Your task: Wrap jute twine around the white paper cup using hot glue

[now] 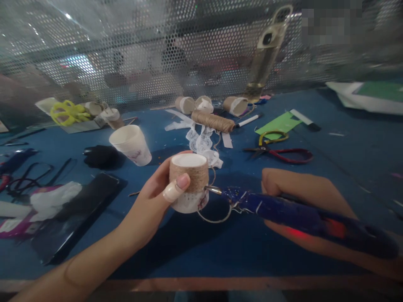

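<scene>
My left hand [160, 186] is closed round a paper cup [189, 202], held bottom up over the blue table. Jute twine [197, 176] wraps the cup's upper half, while the lower part shows white with a printed pattern. A loose strand of twine [217, 221] loops from the cup's right side. In my right hand [302, 188] lies a blue hot glue gun [283, 209] with a red glow on its body. The gun's metal nozzle touches or nearly touches the edge of the twine wrap. Behind the cup is white lace [201, 140].
A twine spool [212, 121] lies behind the lace, near several wrapped cups. Left stand a stack of paper cups [130, 142] and yellow scissors [67, 113]. Red-and-yellow-handled scissors [277, 149] lie right, beside green paper [277, 126]. A clear bottle [262, 58] stands by the perforated metal screen [151, 71].
</scene>
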`<state>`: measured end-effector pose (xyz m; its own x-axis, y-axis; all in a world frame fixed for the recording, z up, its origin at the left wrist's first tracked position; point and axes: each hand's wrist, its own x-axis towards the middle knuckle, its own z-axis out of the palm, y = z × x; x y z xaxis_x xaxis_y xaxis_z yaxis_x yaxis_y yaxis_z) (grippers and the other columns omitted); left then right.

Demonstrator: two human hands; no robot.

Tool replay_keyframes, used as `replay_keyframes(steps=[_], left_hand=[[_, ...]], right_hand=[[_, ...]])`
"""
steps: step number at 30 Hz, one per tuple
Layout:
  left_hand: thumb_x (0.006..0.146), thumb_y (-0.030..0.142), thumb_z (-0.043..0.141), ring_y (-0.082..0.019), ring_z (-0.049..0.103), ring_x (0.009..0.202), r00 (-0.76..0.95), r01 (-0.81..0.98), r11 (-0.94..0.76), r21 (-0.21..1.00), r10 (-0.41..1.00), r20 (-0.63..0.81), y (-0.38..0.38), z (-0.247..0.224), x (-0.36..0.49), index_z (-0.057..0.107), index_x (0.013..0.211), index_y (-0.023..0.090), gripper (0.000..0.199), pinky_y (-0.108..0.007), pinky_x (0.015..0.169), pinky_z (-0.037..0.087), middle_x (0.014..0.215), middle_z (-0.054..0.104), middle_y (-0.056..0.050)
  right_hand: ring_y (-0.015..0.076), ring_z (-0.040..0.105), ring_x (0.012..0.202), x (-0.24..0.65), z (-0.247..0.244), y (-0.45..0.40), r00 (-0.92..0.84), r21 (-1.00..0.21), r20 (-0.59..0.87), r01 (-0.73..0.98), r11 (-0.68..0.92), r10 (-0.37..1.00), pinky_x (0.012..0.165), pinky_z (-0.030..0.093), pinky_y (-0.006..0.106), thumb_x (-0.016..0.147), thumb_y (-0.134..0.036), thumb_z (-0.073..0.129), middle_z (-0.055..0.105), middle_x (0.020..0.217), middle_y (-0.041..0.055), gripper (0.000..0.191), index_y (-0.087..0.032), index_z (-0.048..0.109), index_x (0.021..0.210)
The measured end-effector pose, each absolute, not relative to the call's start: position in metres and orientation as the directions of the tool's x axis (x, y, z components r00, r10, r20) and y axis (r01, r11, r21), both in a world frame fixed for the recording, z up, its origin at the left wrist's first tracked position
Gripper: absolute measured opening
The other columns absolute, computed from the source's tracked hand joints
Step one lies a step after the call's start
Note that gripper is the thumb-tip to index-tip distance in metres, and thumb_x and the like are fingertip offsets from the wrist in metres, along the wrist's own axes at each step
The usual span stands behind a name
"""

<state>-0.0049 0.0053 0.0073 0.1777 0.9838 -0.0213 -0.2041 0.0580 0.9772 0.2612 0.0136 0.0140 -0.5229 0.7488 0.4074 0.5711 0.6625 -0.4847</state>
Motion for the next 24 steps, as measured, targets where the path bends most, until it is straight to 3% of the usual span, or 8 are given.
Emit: replay_keyframes(steps=[9, 14, 24], left_hand=[[0.091, 0.044, 0.068, -0.028, 0.063, 0.122, 0.115, -0.217, 0.043, 0.975, 0.993, -0.018, 0.0057, 0.0089, -0.0034, 0.068, 0.126, 0.032, 0.038, -0.035, 0.099, 0.053, 0.129, 0.069, -0.004], [0.092, 0.042, 0.066, -0.029, 0.065, 0.117, 0.135, -0.211, 0.016, 0.977, 0.991, 0.013, 0.0061, 0.0070, -0.0049, 0.070, 0.122, 0.030, 0.033, -0.036, 0.089, 0.057, 0.129, 0.068, -0.006], [0.092, 0.042, 0.066, -0.031, 0.065, 0.120, 0.116, -0.228, 0.020, 0.973, 0.993, 0.006, 0.0066, 0.0092, -0.0036, 0.067, 0.128, 0.025, 0.040, -0.036, 0.092, 0.056, 0.127, 0.071, -0.009]], right_hand=[[0.0100, 0.032, 0.048, 0.2615, 0.0096, 0.0147, -0.483, -0.510, 0.413, 0.579, 0.636, 0.772, 0.048, 0.028, 0.027, 0.080, -0.024, 0.056, 0.037, 0.059, -0.0092, 0.026, -0.026, 0.034, 0.068], [0.0105, 0.033, 0.049, 0.2593, 0.0105, 0.0131, -0.482, -0.533, 0.406, 0.566, 0.630, 0.776, 0.049, 0.027, 0.028, 0.081, -0.025, 0.056, 0.041, 0.060, -0.0078, 0.028, -0.026, 0.032, 0.067], [0.0089, 0.036, 0.047, 0.2621, 0.0113, 0.0177, -0.504, -0.495, 0.425, 0.566, 0.659, 0.752, 0.046, 0.029, 0.026, 0.080, -0.020, 0.058, 0.040, 0.059, -0.0094, 0.026, -0.026, 0.036, 0.067]])
